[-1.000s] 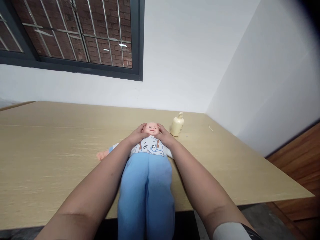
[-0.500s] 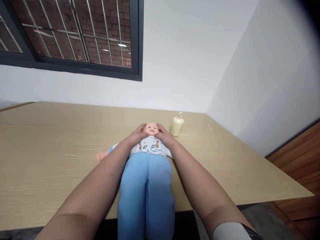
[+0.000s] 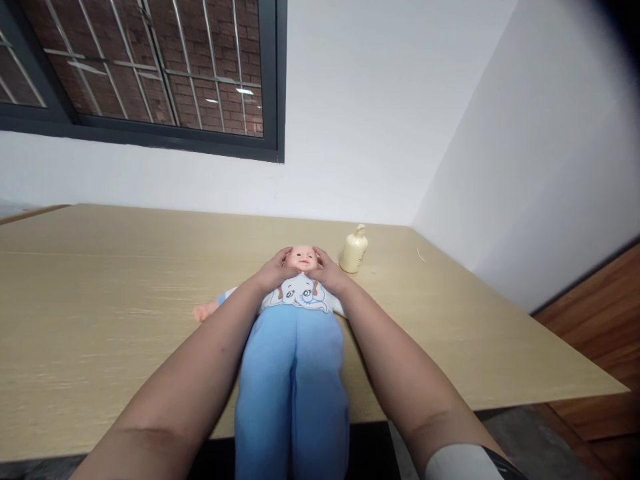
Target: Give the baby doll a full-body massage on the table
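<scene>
A baby doll (image 3: 295, 347) lies on its back on the wooden table, its legs in blue trousers reaching over the near edge. Its white top has an elephant face on the chest. My left hand (image 3: 275, 271) cups the left side of the doll's head (image 3: 303, 257), and my right hand (image 3: 329, 272) cups the other side. Both thumbs rest below the chin at the neck, while the other fingers curl around the sides of the head. One doll hand (image 3: 204, 312) sticks out beyond my left forearm.
A cream pump bottle (image 3: 355, 251) stands just right of the doll's head. Farther right, a thin pale strand (image 3: 421, 255) lies on the table (image 3: 125, 287). White walls meet behind the table, with a dark-framed barred window (image 3: 277, 80) at the upper left.
My thumbs have slid slightly down and inward under the doll's chin. The doll, the bottle and my forearms stay where they were.
</scene>
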`<state>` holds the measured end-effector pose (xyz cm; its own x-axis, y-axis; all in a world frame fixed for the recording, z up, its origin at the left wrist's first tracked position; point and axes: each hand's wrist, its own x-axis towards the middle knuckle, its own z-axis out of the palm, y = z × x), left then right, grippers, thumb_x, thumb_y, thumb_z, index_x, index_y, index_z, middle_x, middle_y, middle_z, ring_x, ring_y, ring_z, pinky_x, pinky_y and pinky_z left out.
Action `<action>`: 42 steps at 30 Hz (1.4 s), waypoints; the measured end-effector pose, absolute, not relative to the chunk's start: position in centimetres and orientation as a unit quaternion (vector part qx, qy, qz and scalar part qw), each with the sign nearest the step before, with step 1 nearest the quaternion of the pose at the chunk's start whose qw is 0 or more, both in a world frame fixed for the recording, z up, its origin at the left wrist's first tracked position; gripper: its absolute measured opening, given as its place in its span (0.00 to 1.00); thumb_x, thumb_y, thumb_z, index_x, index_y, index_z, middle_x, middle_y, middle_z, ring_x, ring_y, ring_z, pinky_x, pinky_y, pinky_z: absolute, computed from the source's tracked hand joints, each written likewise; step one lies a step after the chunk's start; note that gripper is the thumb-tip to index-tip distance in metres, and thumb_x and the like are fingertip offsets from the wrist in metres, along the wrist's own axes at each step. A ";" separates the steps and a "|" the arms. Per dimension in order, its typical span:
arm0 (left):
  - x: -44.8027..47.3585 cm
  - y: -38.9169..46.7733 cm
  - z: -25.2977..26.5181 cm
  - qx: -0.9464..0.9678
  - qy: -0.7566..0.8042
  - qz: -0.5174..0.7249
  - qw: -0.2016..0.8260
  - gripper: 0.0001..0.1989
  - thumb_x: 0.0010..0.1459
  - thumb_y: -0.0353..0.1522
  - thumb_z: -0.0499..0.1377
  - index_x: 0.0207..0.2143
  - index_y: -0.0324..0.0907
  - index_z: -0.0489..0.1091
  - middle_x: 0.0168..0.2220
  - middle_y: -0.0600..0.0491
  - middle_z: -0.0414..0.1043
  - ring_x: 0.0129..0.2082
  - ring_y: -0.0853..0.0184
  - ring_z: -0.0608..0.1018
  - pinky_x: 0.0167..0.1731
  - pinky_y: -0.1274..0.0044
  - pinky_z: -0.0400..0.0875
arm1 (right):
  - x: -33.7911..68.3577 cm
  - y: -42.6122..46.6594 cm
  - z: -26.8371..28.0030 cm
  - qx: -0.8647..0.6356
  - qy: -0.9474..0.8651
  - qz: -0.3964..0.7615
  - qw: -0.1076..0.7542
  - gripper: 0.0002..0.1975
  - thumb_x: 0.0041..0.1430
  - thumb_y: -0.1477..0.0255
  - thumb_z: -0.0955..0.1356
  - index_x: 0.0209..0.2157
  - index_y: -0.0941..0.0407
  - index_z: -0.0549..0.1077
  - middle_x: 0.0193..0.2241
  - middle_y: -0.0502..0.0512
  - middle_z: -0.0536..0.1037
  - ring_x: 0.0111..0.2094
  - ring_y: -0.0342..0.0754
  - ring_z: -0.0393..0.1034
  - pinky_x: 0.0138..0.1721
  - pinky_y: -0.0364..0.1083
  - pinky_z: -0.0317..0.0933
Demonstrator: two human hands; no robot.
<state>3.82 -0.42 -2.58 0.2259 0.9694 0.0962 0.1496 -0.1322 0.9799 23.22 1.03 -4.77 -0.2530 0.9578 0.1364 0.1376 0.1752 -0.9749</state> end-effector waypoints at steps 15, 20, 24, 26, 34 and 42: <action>3.7 1.1 -3.7 0.588 0.452 0.453 0.495 0.39 0.41 0.30 0.60 0.60 0.42 0.63 0.53 0.45 0.73 0.49 0.54 0.77 0.45 0.68 0.73 | 22.9 2.1 -5.3 -0.424 -0.569 0.528 0.467 0.48 0.40 0.73 0.69 0.66 0.55 0.54 0.58 0.59 0.68 0.53 0.56 0.69 0.54 0.52 0.63; 4.3 1.2 -3.6 0.562 0.445 0.470 0.515 0.39 0.40 0.30 0.60 0.59 0.40 0.64 0.51 0.44 0.75 0.47 0.53 0.77 0.46 0.66 0.72 | 22.8 2.3 -5.1 -0.435 -0.552 0.535 0.469 0.44 0.42 0.71 0.67 0.64 0.54 0.57 0.52 0.57 0.73 0.48 0.56 0.71 0.51 0.55 0.65; 4.0 0.9 -3.6 0.573 0.435 0.465 0.516 0.39 0.41 0.31 0.63 0.60 0.40 0.63 0.53 0.44 0.73 0.50 0.52 0.77 0.46 0.66 0.72 | 23.0 1.8 -4.8 -0.455 -0.577 0.500 0.459 0.42 0.45 0.69 0.68 0.64 0.51 0.58 0.54 0.56 0.72 0.51 0.56 0.70 0.53 0.55 0.64; 3.7 0.6 -3.5 0.591 0.432 0.455 0.507 0.41 0.41 0.32 0.64 0.61 0.41 0.62 0.55 0.44 0.71 0.52 0.52 0.75 0.47 0.67 0.72 | 23.2 1.4 -4.7 -0.457 -0.600 0.478 0.449 0.44 0.45 0.67 0.71 0.65 0.50 0.56 0.57 0.56 0.70 0.53 0.56 0.68 0.55 0.54 0.63; 3.7 -0.2 -3.0 0.596 0.453 0.431 0.504 0.46 0.42 0.33 0.68 0.64 0.42 0.55 0.55 0.42 0.71 0.49 0.54 0.77 0.42 0.69 0.74 | 23.2 0.6 -4.4 -0.439 -0.622 0.479 0.437 0.55 0.40 0.62 0.78 0.67 0.52 0.50 0.62 0.63 0.62 0.56 0.57 0.67 0.53 0.54 0.65; 3.7 -0.4 -2.7 0.603 0.449 0.430 0.500 0.45 0.43 0.33 0.68 0.64 0.42 0.57 0.54 0.42 0.71 0.48 0.54 0.78 0.44 0.67 0.74 | 23.2 1.1 -5.0 -0.425 -0.625 0.482 0.444 0.53 0.41 0.66 0.77 0.66 0.52 0.51 0.62 0.63 0.62 0.57 0.57 0.66 0.54 0.54 0.65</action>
